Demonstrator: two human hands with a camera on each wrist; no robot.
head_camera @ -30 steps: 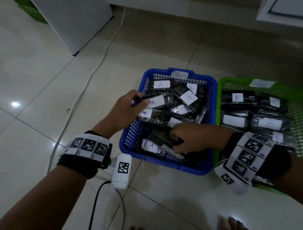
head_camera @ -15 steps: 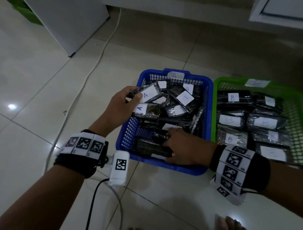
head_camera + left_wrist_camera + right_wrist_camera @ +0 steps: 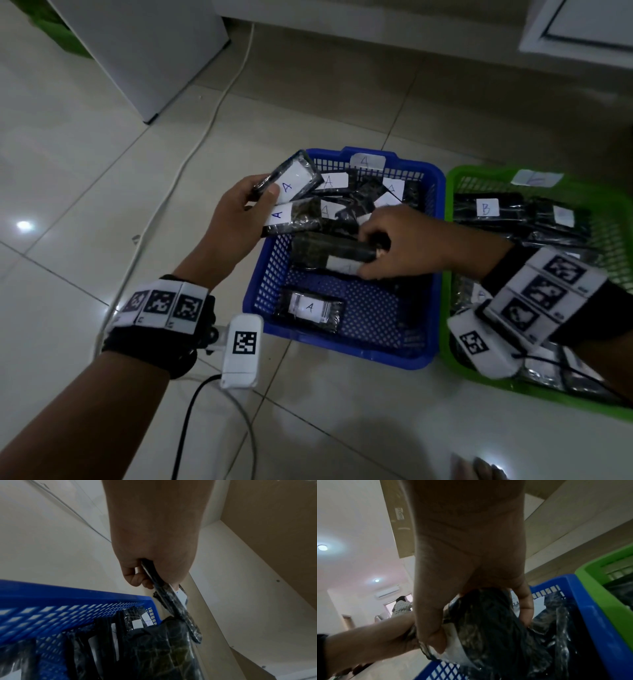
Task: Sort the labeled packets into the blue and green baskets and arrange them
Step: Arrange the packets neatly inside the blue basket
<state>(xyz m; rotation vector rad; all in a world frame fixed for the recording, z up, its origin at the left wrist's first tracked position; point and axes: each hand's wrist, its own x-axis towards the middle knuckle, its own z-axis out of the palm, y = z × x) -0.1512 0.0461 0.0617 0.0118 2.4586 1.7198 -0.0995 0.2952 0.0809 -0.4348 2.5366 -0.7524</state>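
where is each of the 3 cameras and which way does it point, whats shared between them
Head: on the head, facing down at the blue basket and green basket on the floor; shows both forearms, the left hand and right hand.
Left wrist: under the left wrist, looking along the left hand gripping an A packet.
Right wrist: under the right wrist, looking along the right hand holding a dark packet; the left forearm shows too.
Shared: all three show the blue basket.
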